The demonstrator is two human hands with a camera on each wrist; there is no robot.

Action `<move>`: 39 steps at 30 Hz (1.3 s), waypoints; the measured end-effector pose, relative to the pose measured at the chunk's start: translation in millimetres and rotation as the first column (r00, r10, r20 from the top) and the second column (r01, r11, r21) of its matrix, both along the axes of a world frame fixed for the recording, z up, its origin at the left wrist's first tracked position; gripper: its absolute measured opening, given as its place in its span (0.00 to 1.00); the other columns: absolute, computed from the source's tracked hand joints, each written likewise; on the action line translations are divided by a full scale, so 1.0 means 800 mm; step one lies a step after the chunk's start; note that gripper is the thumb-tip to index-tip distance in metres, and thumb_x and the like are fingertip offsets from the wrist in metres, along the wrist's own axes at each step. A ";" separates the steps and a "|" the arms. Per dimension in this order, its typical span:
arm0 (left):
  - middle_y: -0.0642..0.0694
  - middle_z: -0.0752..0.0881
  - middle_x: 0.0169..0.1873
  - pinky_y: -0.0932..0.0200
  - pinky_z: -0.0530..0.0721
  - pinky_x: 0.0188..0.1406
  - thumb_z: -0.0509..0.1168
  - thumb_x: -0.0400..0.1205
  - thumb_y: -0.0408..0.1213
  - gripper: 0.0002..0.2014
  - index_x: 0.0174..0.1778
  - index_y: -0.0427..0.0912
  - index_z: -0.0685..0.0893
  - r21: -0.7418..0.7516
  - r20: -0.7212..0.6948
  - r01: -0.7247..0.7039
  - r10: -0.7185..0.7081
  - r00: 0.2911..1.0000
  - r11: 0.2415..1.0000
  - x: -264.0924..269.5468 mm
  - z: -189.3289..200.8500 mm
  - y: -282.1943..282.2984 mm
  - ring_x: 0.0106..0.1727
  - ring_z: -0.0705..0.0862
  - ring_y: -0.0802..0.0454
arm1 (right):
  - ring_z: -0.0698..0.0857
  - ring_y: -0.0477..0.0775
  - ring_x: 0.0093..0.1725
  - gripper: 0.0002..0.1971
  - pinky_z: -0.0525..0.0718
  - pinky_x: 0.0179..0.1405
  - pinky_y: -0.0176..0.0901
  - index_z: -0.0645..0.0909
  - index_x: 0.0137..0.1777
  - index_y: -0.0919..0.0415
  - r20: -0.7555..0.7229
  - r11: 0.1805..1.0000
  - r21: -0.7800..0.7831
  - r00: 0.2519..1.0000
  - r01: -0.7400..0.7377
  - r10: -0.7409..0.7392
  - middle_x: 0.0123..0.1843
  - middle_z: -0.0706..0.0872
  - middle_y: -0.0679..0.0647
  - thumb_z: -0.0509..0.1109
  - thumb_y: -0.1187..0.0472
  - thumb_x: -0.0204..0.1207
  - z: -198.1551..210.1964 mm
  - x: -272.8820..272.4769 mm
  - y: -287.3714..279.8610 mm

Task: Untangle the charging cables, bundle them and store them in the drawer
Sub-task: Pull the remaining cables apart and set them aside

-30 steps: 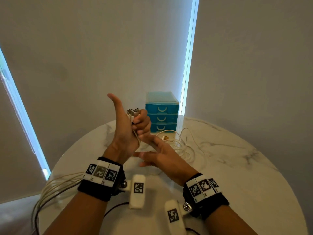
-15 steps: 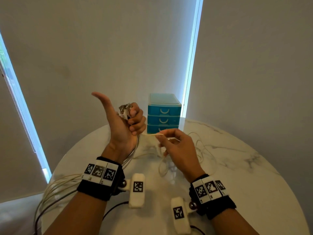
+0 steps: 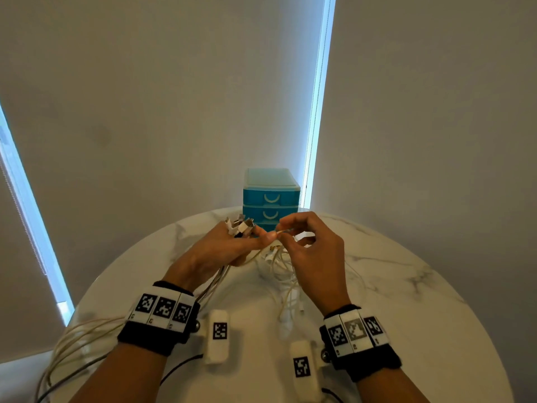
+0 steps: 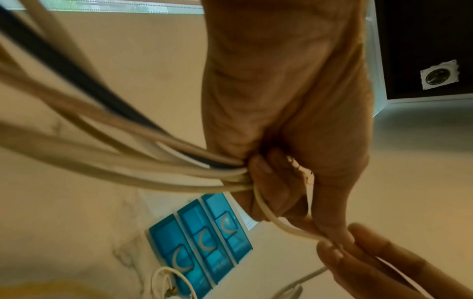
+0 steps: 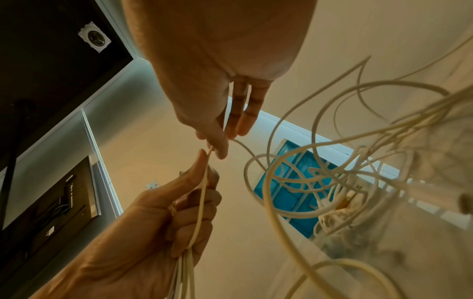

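Observation:
My left hand grips a bunch of cream charging cables with one black cable among them; their plugs stick up past the fingers. My right hand pinches a single cream cable right at the left thumb tip, and that cable runs into the left hand's grip. A loose tangle of cream cables lies on the marble table below both hands. The blue three-drawer unit stands at the table's far edge, all drawers shut.
The held cables trail off the table's left edge in long loops. Grey blinds and bright window strips close the back. A dark wall screen shows in the right wrist view. Bare marble lies to the right of the tangle.
My left hand has dropped from upright, thumb raised, to low over the table. My right hand rose from the tangle and now pinches one cable against the left thumb.

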State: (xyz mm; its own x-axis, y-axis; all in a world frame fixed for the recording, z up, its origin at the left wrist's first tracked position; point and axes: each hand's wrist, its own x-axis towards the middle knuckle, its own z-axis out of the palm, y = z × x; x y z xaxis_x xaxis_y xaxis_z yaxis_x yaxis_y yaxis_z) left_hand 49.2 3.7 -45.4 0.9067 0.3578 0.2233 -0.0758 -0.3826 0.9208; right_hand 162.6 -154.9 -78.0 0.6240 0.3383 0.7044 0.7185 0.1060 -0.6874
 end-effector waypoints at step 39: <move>0.54 0.73 0.28 0.57 0.58 0.29 0.82 0.76 0.55 0.14 0.47 0.49 0.94 -0.434 0.433 -0.198 0.396 0.809 0.879 0.011 0.001 0.020 0.25 0.62 0.57 | 0.84 0.40 0.66 0.03 0.84 0.68 0.48 0.95 0.50 0.37 -0.115 0.977 -0.147 0.978 0.157 -0.175 0.53 0.92 0.32 0.82 0.44 0.78 -0.021 0.029 -0.003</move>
State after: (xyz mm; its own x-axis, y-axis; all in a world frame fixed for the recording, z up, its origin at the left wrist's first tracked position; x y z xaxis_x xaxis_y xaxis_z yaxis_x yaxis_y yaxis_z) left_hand 57.6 19.4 -45.0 0.5397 0.7331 0.4139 -0.4949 -0.1215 0.8604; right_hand 185.5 -157.4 -95.1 0.7603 0.3103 0.5707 0.6247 -0.1086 -0.7732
